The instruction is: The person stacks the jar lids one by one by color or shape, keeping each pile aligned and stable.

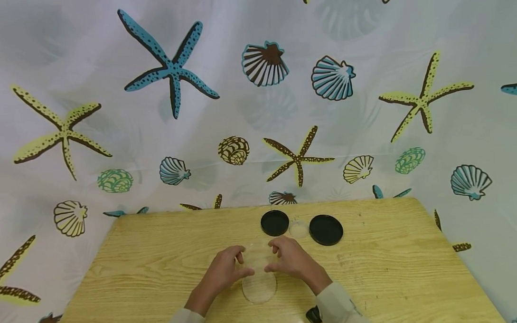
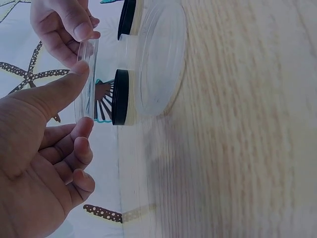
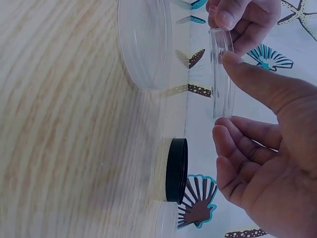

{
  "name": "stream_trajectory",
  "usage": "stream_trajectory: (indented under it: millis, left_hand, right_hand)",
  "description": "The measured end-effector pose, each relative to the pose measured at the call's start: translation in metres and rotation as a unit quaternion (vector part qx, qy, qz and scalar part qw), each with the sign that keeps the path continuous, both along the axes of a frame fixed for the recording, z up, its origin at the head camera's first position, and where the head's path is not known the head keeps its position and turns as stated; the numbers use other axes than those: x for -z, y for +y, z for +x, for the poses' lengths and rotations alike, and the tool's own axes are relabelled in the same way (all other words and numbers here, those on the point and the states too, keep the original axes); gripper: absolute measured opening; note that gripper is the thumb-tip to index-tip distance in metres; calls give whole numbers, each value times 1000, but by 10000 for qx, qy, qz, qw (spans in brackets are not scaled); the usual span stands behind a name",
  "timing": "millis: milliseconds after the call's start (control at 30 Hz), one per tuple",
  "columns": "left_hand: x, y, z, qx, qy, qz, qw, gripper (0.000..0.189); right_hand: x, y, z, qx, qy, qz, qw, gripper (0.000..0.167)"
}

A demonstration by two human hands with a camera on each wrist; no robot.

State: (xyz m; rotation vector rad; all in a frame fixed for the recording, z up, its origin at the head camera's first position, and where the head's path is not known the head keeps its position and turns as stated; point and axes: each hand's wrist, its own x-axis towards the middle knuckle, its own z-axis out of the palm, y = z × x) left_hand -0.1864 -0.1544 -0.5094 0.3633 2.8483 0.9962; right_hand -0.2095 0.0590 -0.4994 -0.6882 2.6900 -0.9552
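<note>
Between both hands, lifted above the table, is a clear shallow round dish (image 2: 85, 99), seen nearly edge-on in the wrist views. My left hand (image 1: 223, 269) pinches one side of its rim with thumb and fingertips. The opposite side is pinched by my right hand (image 1: 293, 261), thumb and fingertips on the edge (image 3: 222, 74). In the head view the dish (image 1: 257, 256) is so transparent that its outline is faint. Below the hands, a larger clear round lid or dish (image 1: 259, 290) lies flat on the wood-grain table.
Toward the table's back lie two round black lids, one left (image 1: 275, 223) and one right (image 1: 326, 229). A small clear round piece (image 1: 299, 229) lies between them. Behind the table (image 1: 167, 240) hangs a white curtain (image 1: 231, 110) printed with starfish and shells.
</note>
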Motion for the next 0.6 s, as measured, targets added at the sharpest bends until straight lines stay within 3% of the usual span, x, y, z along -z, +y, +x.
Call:
stream_trajectory:
  millis: [600]
  left_hand:
    - [7,-2,11,50,-116,5,9999,58]
  right_hand:
    - [6,2,8,-150,-178,12,9997,59]
